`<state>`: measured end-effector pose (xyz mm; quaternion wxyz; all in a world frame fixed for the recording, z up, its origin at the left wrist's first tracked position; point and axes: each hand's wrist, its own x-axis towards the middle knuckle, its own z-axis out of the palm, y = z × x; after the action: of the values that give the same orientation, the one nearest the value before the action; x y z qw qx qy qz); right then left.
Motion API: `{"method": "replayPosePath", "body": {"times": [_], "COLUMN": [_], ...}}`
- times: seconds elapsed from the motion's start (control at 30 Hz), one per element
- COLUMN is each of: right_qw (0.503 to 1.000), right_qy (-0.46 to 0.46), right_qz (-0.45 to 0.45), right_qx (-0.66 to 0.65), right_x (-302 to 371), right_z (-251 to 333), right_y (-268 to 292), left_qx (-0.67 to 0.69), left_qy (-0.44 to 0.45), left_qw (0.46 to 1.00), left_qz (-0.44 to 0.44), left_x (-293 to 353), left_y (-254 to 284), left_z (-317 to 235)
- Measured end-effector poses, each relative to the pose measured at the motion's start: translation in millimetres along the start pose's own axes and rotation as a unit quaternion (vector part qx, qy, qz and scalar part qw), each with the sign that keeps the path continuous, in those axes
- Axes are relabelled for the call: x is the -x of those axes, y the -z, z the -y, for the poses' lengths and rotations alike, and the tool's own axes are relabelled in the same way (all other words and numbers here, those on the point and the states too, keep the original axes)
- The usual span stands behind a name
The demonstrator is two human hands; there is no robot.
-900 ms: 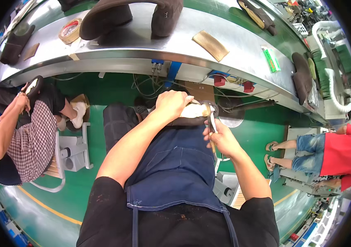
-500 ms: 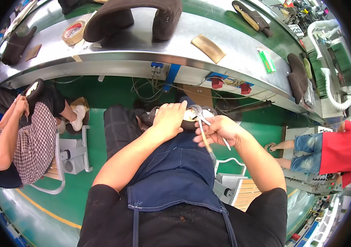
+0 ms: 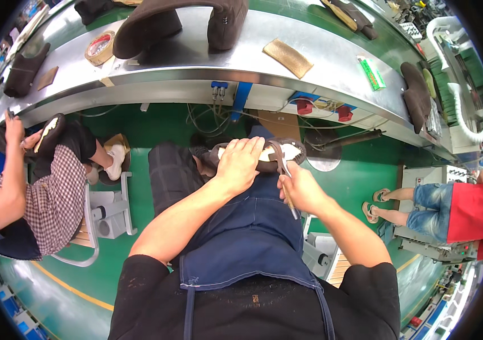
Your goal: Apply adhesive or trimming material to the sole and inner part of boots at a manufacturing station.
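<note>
A dark brown shoe upper with a pale insole (image 3: 280, 156) lies sole-up across my lap, on my blue apron (image 3: 247, 238). My left hand (image 3: 240, 164) presses flat on its middle and holds it down. My right hand (image 3: 300, 190) grips a pair of metal pincers (image 3: 284, 173) whose jaws bite the shoe's edge at the right end of the insole. The handles run down through my fist.
A curved steel conveyor bench (image 3: 196, 62) runs ahead, carrying brown boots (image 3: 179, 20), a tape roll (image 3: 100, 48), a tan insole (image 3: 288, 56) and a green box (image 3: 371, 72). A seated co-worker in a checked shirt (image 3: 49, 198) works a shoe at my left. Another person in red (image 3: 462, 209) sits right.
My right hand moved in from the right and brought the pincers onto the shoe's edge. My left hand has stayed pressed on the shoe and shifted slightly.
</note>
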<state>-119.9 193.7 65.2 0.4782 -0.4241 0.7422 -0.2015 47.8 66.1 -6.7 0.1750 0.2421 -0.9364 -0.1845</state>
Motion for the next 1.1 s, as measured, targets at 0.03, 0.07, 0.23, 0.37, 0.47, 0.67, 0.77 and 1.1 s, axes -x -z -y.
{"method": "replayPosePath", "body": {"times": [0.03,0.07,0.23,0.37,0.47,0.67,0.77,1.1], "right_qw": [0.999,0.996,0.980,0.971,0.914,0.949,0.911,0.925], "right_qy": [0.013,-0.002,0.004,0.160,0.330,0.181,0.315,0.176], "right_qz": [0.026,0.078,0.137,-0.038,-0.173,-0.092,-0.238,-0.131], "right_qx": [0.027,0.049,0.148,0.171,0.160,0.240,0.117,0.310], "right_x": [-3,-7,1,9,-22,-20,-25,-21], "right_z": [2,5,29,53,5,15,-3,-7], "right_y": [14,31,69,46,23,29,17,-5], "left_qx": [0.010,0.009,-0.037,-0.059,-0.075,-0.064,-0.064,-0.027], "left_qy": [-0.002,-0.003,-0.045,-0.056,-0.068,-0.076,-0.074,-0.112], "left_qw": [1.000,1.000,0.998,0.995,0.993,0.990,0.989,0.972], "left_qz": [0.004,0.000,-0.027,-0.055,-0.066,-0.100,-0.114,-0.206], "left_x": [1,2,11,15,13,20,20,22], "left_y": [-1,-2,-8,-12,-18,-24,-29,-30], "left_z": [1,1,4,4,2,10,8,16]}}
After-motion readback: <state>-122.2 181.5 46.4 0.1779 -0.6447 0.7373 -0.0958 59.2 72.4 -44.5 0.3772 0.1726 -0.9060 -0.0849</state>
